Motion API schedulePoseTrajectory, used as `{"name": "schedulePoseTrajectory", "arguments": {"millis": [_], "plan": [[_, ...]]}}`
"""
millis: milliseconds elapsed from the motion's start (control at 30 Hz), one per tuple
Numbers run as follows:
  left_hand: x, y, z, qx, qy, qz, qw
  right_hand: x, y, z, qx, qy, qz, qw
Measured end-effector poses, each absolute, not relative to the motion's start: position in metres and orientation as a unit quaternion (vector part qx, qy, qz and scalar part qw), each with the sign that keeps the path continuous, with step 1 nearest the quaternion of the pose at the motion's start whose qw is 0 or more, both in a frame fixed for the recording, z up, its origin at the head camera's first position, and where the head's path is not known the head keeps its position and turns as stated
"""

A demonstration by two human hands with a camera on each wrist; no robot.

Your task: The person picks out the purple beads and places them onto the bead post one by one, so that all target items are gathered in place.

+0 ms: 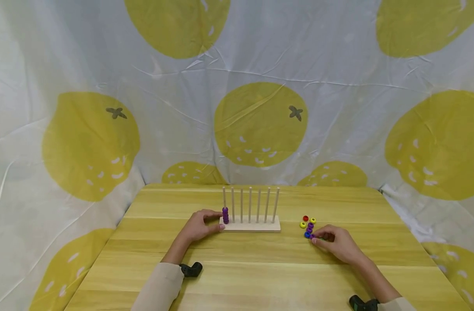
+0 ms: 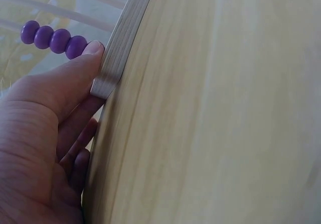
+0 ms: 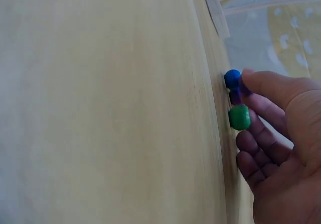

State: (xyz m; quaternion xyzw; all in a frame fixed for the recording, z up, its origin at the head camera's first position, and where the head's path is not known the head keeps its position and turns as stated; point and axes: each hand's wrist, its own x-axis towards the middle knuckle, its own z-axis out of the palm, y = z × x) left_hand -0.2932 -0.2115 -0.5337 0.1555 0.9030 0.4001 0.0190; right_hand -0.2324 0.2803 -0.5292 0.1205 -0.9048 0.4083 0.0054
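Observation:
A wooden peg stand [image 1: 250, 229] with several upright rods stands near the table's middle. Its leftmost rod carries a short stack of purple beads [image 1: 225, 215]. My left hand [image 1: 198, 225] grips the left end of the base, thumb on the front edge beside the stack. To the right, my right hand [image 1: 339, 244] pinches a purple bead [image 3: 244, 87] between thumb and index finger, low over the tabletop. A blue bead [image 3: 232, 78] sits right beside the pinched one. Below it in the right wrist view is a green bead [image 3: 239, 117], mostly hidden by the fingers in the head view.
Beyond my right fingers lie a red bead [image 1: 305, 218], two yellow beads [image 1: 302, 225] and two loose purple beads [image 1: 310, 225]. The wooden table [image 1: 240, 276] reaches back to a hanging lemon-print cloth [image 1: 260, 125]. The other rods of the stand are bare.

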Motion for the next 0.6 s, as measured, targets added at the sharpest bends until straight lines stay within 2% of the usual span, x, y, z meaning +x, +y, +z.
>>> {"name": "schedulePoseTrajectory", "arguments": {"millis": [333, 600], "plan": [[-0.293, -0.212, -0.534, 0.164, 0.902, 0.399, 0.014, -0.234, 0.276, -0.517, 0.125, -0.900, 0.418, -0.007], [-0.293, -0.213, -0.534, 0.173, 0.900, 0.400, 0.014, -0.242, 0.270, -0.498, 0.153, -0.908, 0.388, 0.033]]}}
